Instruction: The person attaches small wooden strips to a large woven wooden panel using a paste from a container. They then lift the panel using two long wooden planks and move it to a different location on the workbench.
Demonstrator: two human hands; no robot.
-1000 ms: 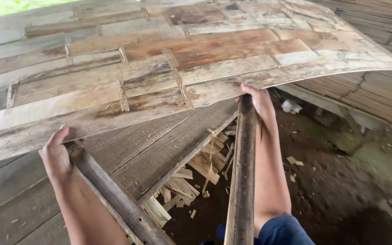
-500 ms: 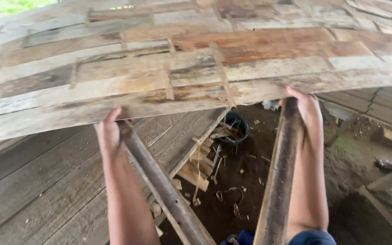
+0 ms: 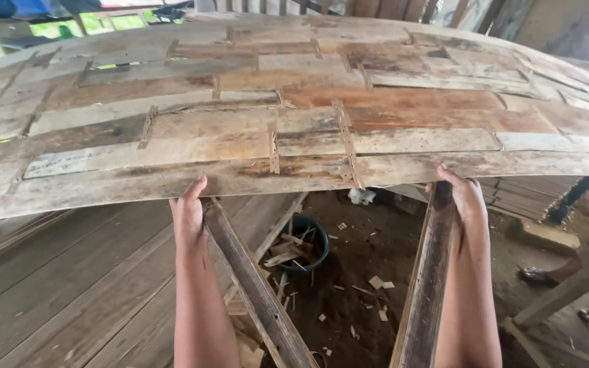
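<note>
A large woven panel of flat bamboo strips (image 3: 294,123) fills the upper half of the view, bowed and tilted up. My left hand (image 3: 189,208) grips its near edge from below, thumb on top. My right hand (image 3: 465,197) grips the same edge further right. Two weathered wooden beams run under the panel toward me: the left beam (image 3: 253,286) beside my left forearm and the right beam (image 3: 427,272) beside my right forearm.
A plank floor (image 3: 69,286) lies at lower left. Between the beams is bare dirt with wood scraps (image 3: 376,283) and a dark round bucket (image 3: 305,242) holding offcuts. A person's sandalled foot (image 3: 536,274) shows at right, near more timbers (image 3: 567,293).
The panel has been lifted and pushed away from me, its near edge higher now. Both hands moved up with it, and the bucket and dirt below came into view.
</note>
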